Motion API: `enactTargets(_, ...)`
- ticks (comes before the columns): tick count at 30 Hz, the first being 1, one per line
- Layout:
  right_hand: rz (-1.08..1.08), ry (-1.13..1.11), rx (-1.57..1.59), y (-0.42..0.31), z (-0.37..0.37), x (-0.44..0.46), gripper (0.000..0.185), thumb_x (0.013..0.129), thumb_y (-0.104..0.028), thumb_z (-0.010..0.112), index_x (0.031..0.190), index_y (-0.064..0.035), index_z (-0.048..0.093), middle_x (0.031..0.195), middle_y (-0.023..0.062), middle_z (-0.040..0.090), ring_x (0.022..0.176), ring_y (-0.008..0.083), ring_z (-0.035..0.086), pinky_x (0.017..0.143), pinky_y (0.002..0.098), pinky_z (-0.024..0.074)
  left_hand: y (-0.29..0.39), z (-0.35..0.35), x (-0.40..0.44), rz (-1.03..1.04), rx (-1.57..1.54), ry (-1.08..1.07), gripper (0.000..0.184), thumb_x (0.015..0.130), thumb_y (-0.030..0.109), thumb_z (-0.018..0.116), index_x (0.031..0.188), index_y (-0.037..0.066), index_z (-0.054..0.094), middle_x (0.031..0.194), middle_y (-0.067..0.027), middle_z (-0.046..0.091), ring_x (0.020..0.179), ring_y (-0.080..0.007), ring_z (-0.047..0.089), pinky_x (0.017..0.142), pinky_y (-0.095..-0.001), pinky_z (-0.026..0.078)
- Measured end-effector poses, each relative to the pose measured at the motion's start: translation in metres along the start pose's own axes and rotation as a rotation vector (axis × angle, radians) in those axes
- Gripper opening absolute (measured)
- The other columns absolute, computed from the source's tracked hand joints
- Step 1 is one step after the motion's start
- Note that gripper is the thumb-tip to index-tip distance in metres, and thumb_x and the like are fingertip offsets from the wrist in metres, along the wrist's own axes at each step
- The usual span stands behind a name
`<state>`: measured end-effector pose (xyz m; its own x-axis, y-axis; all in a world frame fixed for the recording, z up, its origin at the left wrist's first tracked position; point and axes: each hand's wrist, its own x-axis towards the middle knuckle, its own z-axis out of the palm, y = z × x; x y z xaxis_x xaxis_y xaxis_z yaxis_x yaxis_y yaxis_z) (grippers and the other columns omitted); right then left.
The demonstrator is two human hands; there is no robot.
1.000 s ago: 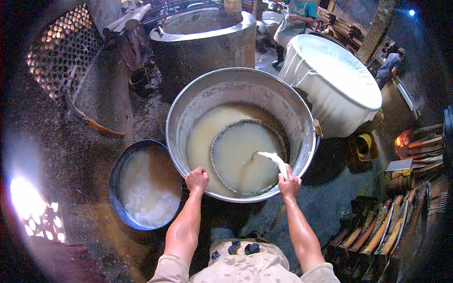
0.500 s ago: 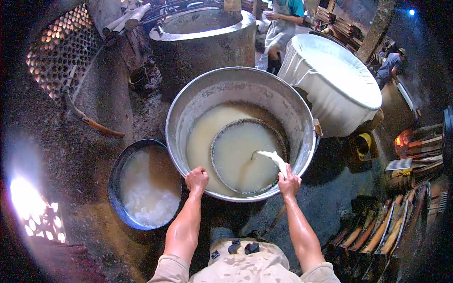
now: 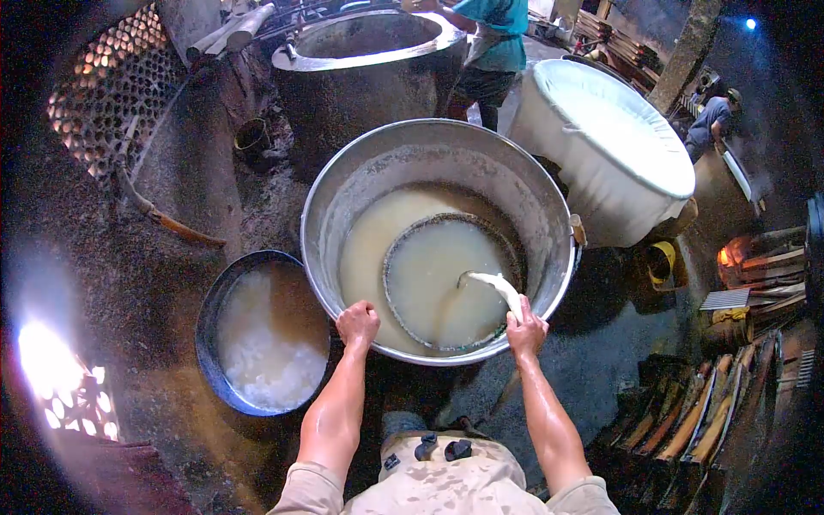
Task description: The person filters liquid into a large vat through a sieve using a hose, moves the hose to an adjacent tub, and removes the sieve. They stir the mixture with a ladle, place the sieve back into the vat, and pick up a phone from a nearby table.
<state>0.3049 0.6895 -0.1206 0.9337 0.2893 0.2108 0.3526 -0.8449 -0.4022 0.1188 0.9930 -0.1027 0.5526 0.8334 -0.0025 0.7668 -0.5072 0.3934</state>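
A big round metal tub (image 3: 438, 142) holds cloudy, pale liquid (image 3: 369, 249). Inside it, toward the near right, a round rim like that of a sieve or basket (image 3: 386, 287) encloses more of the liquid. My left hand (image 3: 357, 324) is closed over the tub's near rim, left of centre. At the near right rim, my right hand (image 3: 526, 330) is wrapped round a white, curved, hose-like piece (image 3: 502, 287). Its narrow end points left over the liquid inside the ring; what it is exactly, I cannot tell.
A blue-rimmed basin (image 3: 206, 360) with cloudy water and white clumps stands at the left. Behind are a stone vat (image 3: 360, 103) and a cloth-covered tub (image 3: 584, 176). Firewood (image 3: 695, 412) lies at the right, below a fire (image 3: 730, 254). Two people (image 3: 502, 43) work farther back.
The person in the teal top at the back has moved left and nearer, to beside the stone vat. My hands and the white piece have barely shifted.
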Motion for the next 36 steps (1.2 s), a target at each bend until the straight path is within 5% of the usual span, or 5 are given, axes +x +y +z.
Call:
enactTargets(3,0.000,-0.004,0.008,0.002,0.002,0.000,0.057,0.078,-0.031,0.066,0.132,-0.0185,0.051,0.091,0.0118,0.068,0.088,0.0286,0.063,0.090,0.0417,0.0393,-0.002,0.002,0.000,-0.009,-0.015,-0.018,0.020,0.075,0.026,0.057,0.086,0.019,0.072,0.085,-0.0141,0.069,0.081,-0.0338,0.066,0.074,-0.0447,0.052)
enactTargets(10,0.004,-0.014,-0.008,-0.004,-0.005,0.000,0.055,0.079,-0.032,0.063,0.131,-0.0176,0.051,0.091,0.0156,0.067,0.088,0.0319,0.063,0.088,0.0436,0.0404,0.003,-0.005,-0.002,0.006,-0.018,-0.021,0.020,0.074,0.020,0.056,0.084,0.014,0.072,0.087,-0.0145,0.069,0.080,-0.0327,0.066,0.076,-0.0432,0.051)
enactTargets(13,-0.023,0.029,-0.024,-0.006,-0.009,0.001,0.053,0.077,-0.031,0.062,0.127,-0.0159,0.055,0.075,0.0145,0.066,0.073,0.0315,0.064,0.076,0.0419,0.0417,0.000,-0.002,-0.002,0.065,-0.002,-0.003,0.023,0.072,0.021,0.053,0.082,0.014,0.072,0.084,-0.0143,0.068,0.079,-0.0325,0.066,0.074,-0.0431,0.051)
enactTargets(24,-0.009,0.028,0.002,0.005,0.007,-0.003,0.054,0.079,-0.042,0.060,0.130,-0.0236,0.052,0.088,0.0129,0.068,0.084,0.0293,0.063,0.084,0.0428,0.0412,0.001,0.004,-0.002,0.032,-0.019,0.056,0.018,0.071,0.019,0.058,0.079,0.012,0.073,0.080,-0.0166,0.068,0.076,-0.0351,0.065,0.072,-0.0453,0.050)
enactTargets(36,-0.034,-0.004,0.021,0.004,0.000,-0.003,0.046,0.080,-0.034,0.060,0.123,-0.0233,0.049,0.082,0.0119,0.067,0.080,0.0306,0.065,0.081,0.0437,0.0427,-0.017,0.024,0.005,0.081,-0.026,0.054,0.018,0.069,0.016,0.056,0.076,0.012,0.072,0.079,-0.0180,0.068,0.075,-0.0354,0.065,0.071,-0.0448,0.051)
